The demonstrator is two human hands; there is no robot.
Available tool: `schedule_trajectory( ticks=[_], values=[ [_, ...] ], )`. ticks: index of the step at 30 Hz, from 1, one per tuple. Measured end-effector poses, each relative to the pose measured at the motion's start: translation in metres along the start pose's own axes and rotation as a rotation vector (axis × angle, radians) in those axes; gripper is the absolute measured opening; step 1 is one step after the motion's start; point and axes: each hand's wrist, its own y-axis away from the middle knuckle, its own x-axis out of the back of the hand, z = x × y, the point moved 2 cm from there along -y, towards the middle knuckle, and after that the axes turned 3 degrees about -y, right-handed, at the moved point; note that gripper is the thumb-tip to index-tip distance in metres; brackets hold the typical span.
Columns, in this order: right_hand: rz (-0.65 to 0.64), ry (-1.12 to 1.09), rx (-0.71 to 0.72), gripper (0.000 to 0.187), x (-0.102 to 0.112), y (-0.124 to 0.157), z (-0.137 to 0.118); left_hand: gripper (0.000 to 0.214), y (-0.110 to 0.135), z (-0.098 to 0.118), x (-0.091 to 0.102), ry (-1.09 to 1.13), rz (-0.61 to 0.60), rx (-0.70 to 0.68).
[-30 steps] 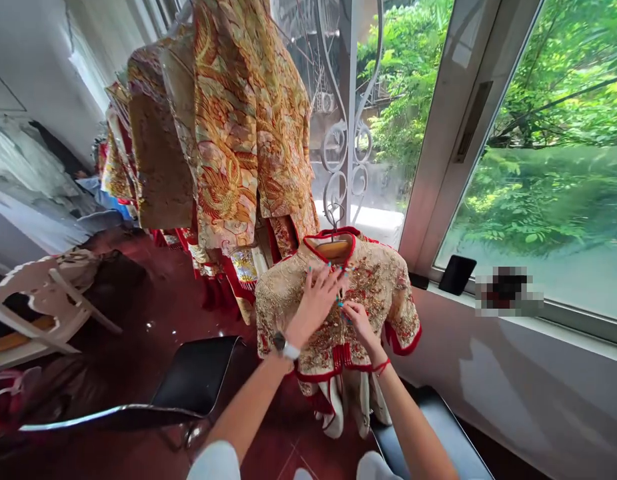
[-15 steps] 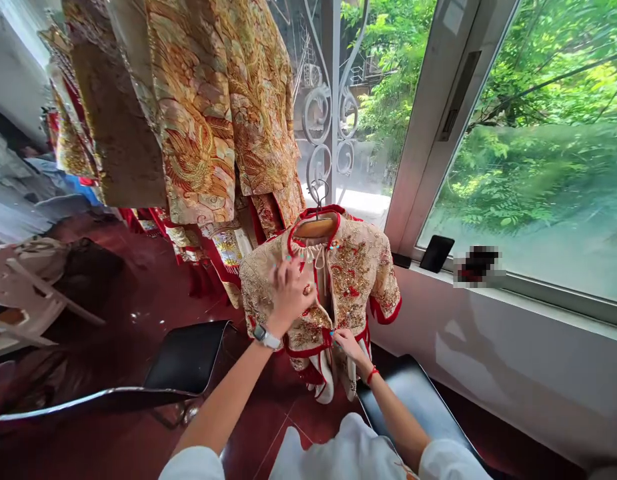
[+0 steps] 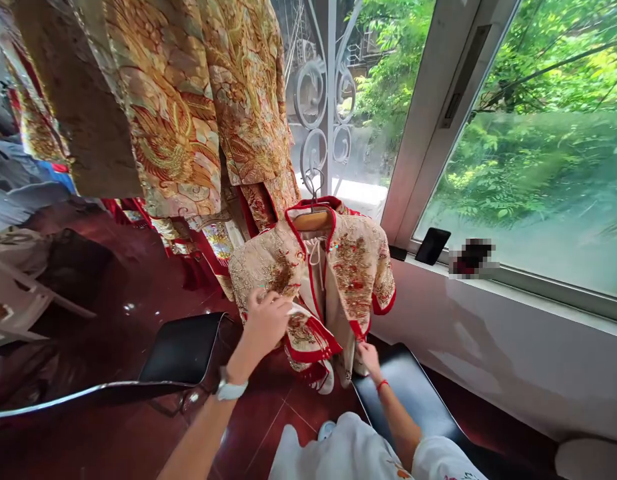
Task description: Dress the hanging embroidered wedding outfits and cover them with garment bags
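The embroidered gold-and-red jacket (image 3: 358,267) hangs open on a wooden hanger (image 3: 313,219) at centre, before the window grille (image 3: 322,133); the left hand (image 3: 263,323) grasps its left front panel, folded outward; the right hand (image 3: 369,352) is closed on the right panel's lower hem; a black chair (image 3: 183,347) stands left; a black bench (image 3: 413,393) lies near right; larger gold robes (image 3: 188,100) hang far left.

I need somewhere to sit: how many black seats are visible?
2. Left black seat beside the jacket, right black seat below the right hand; more may be hidden.
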Motion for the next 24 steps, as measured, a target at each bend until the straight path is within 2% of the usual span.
schedule_trajectory(
  ticks=[2,4,5,6,8,10,12,14,15,17,19,21,24],
  values=[
    [0.193,0.044,-0.006,0.040,0.032,-0.018,-0.014,0.015,0.013,-0.020,0.016,0.063,0.000,0.112],
    [0.361,0.069,0.066,0.046,0.042,-0.041,-0.048,0.027,0.014,-0.025,0.021,0.145,0.076,0.224],
    [0.415,0.088,0.154,0.053,0.037,-0.052,-0.072,0.043,0.009,-0.023,0.018,0.170,0.159,0.298],
    [0.442,0.136,0.315,0.064,0.026,-0.062,-0.100,0.062,0.000,-0.019,0.013,0.175,0.252,0.379],
    [0.377,0.310,0.633,0.087,-0.005,-0.078,-0.152,0.092,-0.022,-0.008,-0.003,0.138,0.410,0.544],
    [0.325,0.444,0.766,0.073,-0.028,-0.092,-0.189,0.090,-0.041,-0.003,-0.025,0.100,0.472,0.657],
    [0.313,0.470,0.821,0.044,-0.029,-0.107,-0.209,0.064,-0.046,-0.010,-0.042,0.100,0.523,0.691],
    [0.347,0.394,0.861,0.031,-0.009,-0.123,-0.219,0.042,-0.037,-0.029,-0.048,0.142,0.614,0.639],
    [0.370,0.338,0.882,0.030,0.004,-0.132,-0.223,0.038,-0.030,-0.043,-0.046,0.176,0.675,0.608],
    [0.389,0.246,0.922,0.029,0.029,-0.149,-0.234,0.038,-0.018,-0.074,-0.033,0.257,0.780,0.573],
    [0.342,0.195,0.938,0.031,0.042,-0.168,-0.250,0.037,-0.019,-0.111,-0.013,0.328,0.833,0.600],
    [0.273,0.173,0.887,0.034,0.044,-0.187,-0.266,0.036,-0.036,-0.149,0.006,0.386,0.810,0.639],
    [0.153,0.144,0.756,0.032,0.039,-0.216,-0.281,0.030,-0.076,-0.192,0.014,0.525,0.615,0.665]
  ],
)
